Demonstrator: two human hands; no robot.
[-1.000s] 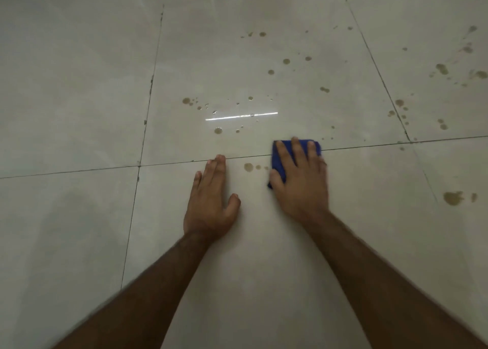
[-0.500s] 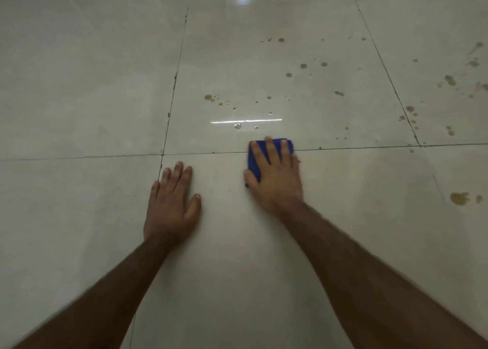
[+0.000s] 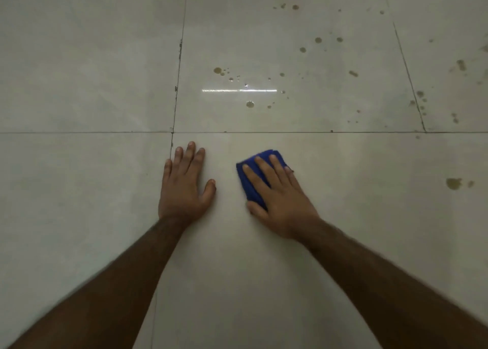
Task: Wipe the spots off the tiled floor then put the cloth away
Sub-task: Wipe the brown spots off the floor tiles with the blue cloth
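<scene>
A folded blue cloth (image 3: 253, 179) lies flat on the pale glossy tiled floor (image 3: 79, 66), pressed down under my right hand (image 3: 280, 195), whose fingers spread over it. My left hand (image 3: 184, 187) rests palm down on the same tile, fingers together, holding nothing. Brown spots (image 3: 249, 104) dot the tile beyond the grout line ahead of both hands. More brown spots (image 3: 318, 40) lie farther back, and a larger brown spot (image 3: 453, 183) sits on the near tile to the right of the cloth.
Dark grout lines (image 3: 290, 132) cross just ahead of my fingers. A bright streak of reflected light (image 3: 239, 90) lies among the spots. Further spots (image 3: 421, 103) cluster along the right-hand grout line.
My right hand has drawn the cloth back from the grout line toward me. The small spots that lay between my hands a second ago are gone from the tile.
</scene>
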